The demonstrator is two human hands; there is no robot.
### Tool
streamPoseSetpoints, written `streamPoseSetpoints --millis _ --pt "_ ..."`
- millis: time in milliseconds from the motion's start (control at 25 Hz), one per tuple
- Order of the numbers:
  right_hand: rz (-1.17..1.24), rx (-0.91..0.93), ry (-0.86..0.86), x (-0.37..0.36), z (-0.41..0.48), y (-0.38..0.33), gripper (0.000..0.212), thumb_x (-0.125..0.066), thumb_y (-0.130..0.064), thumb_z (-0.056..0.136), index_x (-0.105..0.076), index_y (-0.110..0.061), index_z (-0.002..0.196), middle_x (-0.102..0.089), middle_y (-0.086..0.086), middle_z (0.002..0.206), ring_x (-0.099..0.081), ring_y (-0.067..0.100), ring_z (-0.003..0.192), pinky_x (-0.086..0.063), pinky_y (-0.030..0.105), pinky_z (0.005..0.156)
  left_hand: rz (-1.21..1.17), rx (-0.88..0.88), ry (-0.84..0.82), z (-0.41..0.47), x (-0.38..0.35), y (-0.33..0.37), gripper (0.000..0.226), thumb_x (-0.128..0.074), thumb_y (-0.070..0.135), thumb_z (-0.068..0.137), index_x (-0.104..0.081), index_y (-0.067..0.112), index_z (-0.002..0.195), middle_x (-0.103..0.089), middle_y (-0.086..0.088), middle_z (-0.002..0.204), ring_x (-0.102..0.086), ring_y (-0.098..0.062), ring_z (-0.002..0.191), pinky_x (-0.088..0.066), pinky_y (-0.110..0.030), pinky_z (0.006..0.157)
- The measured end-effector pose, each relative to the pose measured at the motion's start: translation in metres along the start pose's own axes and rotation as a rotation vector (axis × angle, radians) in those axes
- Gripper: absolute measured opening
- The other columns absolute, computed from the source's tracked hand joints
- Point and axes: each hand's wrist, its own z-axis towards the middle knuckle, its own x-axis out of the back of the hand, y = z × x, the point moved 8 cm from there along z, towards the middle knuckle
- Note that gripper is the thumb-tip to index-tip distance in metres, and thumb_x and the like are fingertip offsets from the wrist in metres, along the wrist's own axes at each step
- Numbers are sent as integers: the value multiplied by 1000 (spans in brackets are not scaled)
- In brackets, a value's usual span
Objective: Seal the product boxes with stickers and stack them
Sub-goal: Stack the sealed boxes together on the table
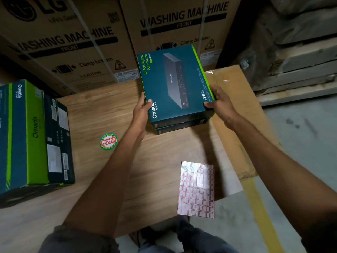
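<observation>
A teal and green Omada switch box (175,83) lies flat on top of a stack of two more such boxes (180,126) at the far middle of the wooden board (102,114). My left hand (141,112) grips its near left corner, thumb on the top face. My right hand (219,103) grips its near right corner the same way. A sheet of red-bordered stickers (197,190) lies on the board near me, to the right.
Several more Omada boxes (31,136) stand on edge at the left. A round Patelsa label (108,141) is stuck on the board. Big washing machine cartons (87,42) wall off the back. Grey floor with a yellow line (262,207) is at right.
</observation>
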Motion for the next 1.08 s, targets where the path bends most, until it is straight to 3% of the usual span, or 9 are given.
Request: streamPoseSetpoints --millis 120,200,320,400,480,640,840,960,1080 --pt "-214 83 250 9 -23 -17 60 -73 -11 86 -58 -27 143 -63 -7 140 -58 11 126 -52 23 97 -12 -35 96 -14 7 16 50 -51 15 110 -41 17 160 -57 0 153 -61 -13 129 -48 -31 112" --pt "-277 182 378 1 -48 -35 48 -72 -21 82 -66 -30 129 -67 -8 132 -60 15 125 -49 30 101 -16 -95 201 -33 25 32 45 -56 10 107 -51 13 152 -59 -2 148 -60 -17 132 -50 -33 111" --pt "-174 269 325 -44 -88 -62 29 -71 -15 84 -72 -31 108 -73 -12 109 -65 7 106 -51 27 89 -50 -165 252 -79 60 60 34 -58 8 104 -61 18 137 -68 3 130 -65 -15 122 -54 -17 79" --pt "-90 305 209 -88 -117 -76 26 -71 -5 86 -71 -27 99 -73 -16 93 -66 -4 87 -50 21 80 -43 -234 278 -120 90 75 28 -59 9 104 -64 23 128 -70 7 123 -68 -11 116 -51 -12 74" --pt "-7 302 51 -138 -144 -86 24 -71 2 90 -71 -22 95 -72 -12 85 -65 -4 76 -52 19 78 -38 -307 309 -156 128 82 26 -60 4 103 -65 18 124 -72 3 118 -68 -7 108 -51 -13 81" --pt "43 283 -159 -246 -208 -100 29 -75 2 90 -72 -26 90 -73 -7 85 -64 3 76 -54 26 79 -17 -385 440 -219 244 76 25 -61 -2 101 -66 12 121 -73 -11 120 -69 -7 106 -52 -28 97" --pt "31 303 -235 -358 -248 -119 29 -73 6 87 -71 -23 94 -75 -3 93 -66 8 83 -54 23 85 72 -456 735 -276 397 70 27 -61 -1 99 -65 14 121 -70 -3 115 -66 -7 105 -55 -27 93" --pt "-63 294 -245 -416 -251 -118 27 -78 -10 89 -69 -19 113 -72 -7 110 -66 10 95 -52 27 92 156 -342 916 -284 477 53 36 -64 9 96 -63 21 130 -62 -4 135 -57 -18 124 -46 -32 109" --pt "-171 239 -222 -449 -249 -112 48 -79 -25 91 -60 -16 134 -66 -3 128 -63 18 115 -51 37 104 228 -167 869 -271 516 31 49 -68 27 96 -59 22 144 -54 -2 149 -50 -22 139 -41 -39 119"
